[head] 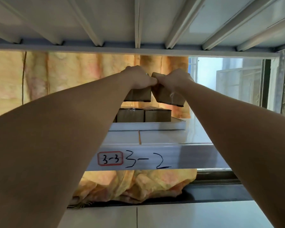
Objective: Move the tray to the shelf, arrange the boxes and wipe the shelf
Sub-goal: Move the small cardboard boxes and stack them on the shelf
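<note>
Both up over the tray [146,127] on the shelf [155,159]: left hand [136,78] closed on one box [138,95], right hand [174,81] clamped on another box [169,96]. Light, stiff cardboard by the look; best gripped across top edges.

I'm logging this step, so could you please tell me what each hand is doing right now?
Left hand: closed on the left box, held above the tray.
Right hand: closed on the right box, tilted, also in the air.

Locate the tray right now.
In the head view the tray sits on the shelf marked 3-2, centre frame, holding cardboard boxes, directly below both hands.
</note>
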